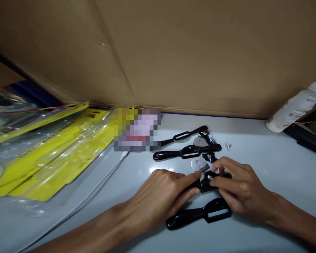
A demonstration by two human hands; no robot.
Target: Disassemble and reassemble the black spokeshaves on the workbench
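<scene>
A black spokeshave (206,186) lies between my hands, low over the table. My left hand (164,191) wraps its left handle, index finger and thumb reaching to the middle part. Fingers of my right hand (241,186) are closed at its right side, beside a small silver screw (210,177). The right handle is mostly hidden behind those fingers. Nearer to me lies another black spokeshave body (185,216) with an open slot. Just beyond my fingers are a loose silver blade (198,164) and a small black cap piece (210,157).
Two more spokeshave bodies (168,154) (197,131) lie farther back, near another blade (200,141). A silver wing screw (228,146) sits to their right. Yellow packaging (55,154) covers the left, beside a pixelated phone-like object (142,130) and white cable (94,189). A white bottle (292,110) leans at right.
</scene>
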